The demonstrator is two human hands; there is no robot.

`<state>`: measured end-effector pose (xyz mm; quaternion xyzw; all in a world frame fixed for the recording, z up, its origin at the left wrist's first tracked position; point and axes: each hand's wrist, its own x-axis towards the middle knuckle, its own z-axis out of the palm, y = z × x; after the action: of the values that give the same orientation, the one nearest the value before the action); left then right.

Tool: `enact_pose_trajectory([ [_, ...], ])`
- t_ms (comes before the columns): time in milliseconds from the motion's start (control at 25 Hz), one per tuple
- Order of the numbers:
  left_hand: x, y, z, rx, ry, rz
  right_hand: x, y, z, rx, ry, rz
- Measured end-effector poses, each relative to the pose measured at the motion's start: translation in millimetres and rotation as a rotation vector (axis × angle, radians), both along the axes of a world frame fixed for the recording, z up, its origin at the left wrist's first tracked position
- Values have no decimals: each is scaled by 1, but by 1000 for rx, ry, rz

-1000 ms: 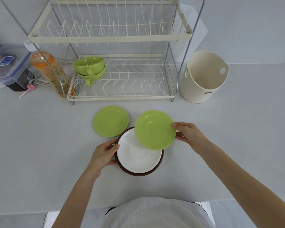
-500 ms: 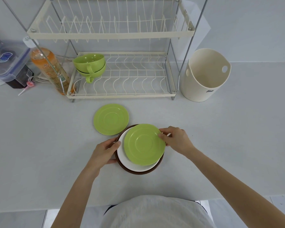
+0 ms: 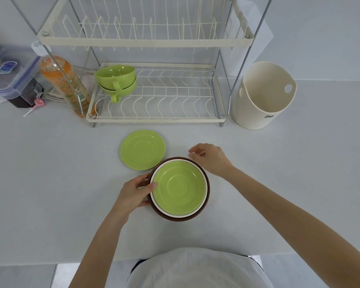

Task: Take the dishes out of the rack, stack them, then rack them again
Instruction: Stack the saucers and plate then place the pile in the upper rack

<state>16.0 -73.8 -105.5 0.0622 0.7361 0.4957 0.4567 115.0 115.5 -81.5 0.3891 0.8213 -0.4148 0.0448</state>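
Stacking is part done: a green saucer lies centred in the white plate, which sits in a brown plate at centre frame on the worktop. The left hand grips the stack's left rim, thumb on the white edge; the right hand hovers just above and right of the stack, fingers loosely curled and holding nothing.

The second saucer lies upper left of the stack, its edge just meeting the brown rim. I judge it goes on next: pinch its far edge, lift clear, lower flat onto the first.

Two green cups remain nested in the rack.

The cream container carries small dark script, illegible; the orange bottle label is unreadable too.
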Motion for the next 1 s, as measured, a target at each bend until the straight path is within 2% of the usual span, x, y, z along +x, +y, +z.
enact_pose_trajectory([
  [120, 1, -1, 0, 11, 6, 7, -42, -2, -5, -148, 27, -53],
  [240, 2, -1, 0, 22, -6, 23, -77, -5, -14, -308, -26, -94],
  [440, 1, -1, 1, 18, -8, 30, -96, -9, -23, -534, 0, -349],
  [680, 2, 0, 3, 8, -3, 24, -87, -1, -20, -767, 126, -508],
  [1000, 2, -1, 2, -2, 4, 14, -24, 21, 5, -851, 237, -482],
])
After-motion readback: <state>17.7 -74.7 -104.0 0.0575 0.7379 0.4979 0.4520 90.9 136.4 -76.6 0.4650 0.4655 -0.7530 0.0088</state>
